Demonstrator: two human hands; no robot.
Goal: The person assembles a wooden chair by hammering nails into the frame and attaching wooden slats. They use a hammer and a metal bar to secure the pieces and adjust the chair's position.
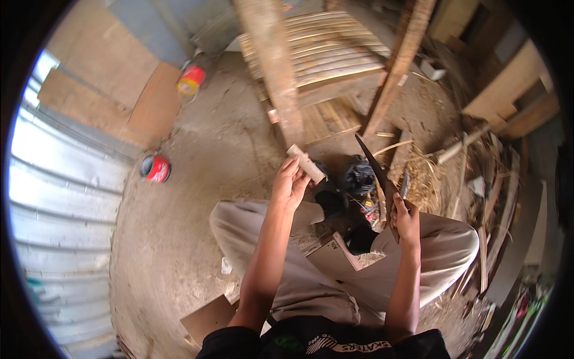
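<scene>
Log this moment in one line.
left hand: holding short wood piece | right hand: holding dark long-bladed tool | black bag: on floor

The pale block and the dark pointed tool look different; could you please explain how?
The pale block is short and stubby; the dark tool is long and pointed. The left hand holds the pale block, the right hand the dark tool. Both are handheld.

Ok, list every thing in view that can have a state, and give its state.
Left hand: closed on the block
Block: held, tilted
Right hand: closed on the blade
Blade: bare, tip pointing forward
Bag: crumpled; tied or not, cannot tell
Red can: open, seemingly upright
Red-and-yellow can: open or shut, cannot tell
Straw: loose, scattered
</scene>
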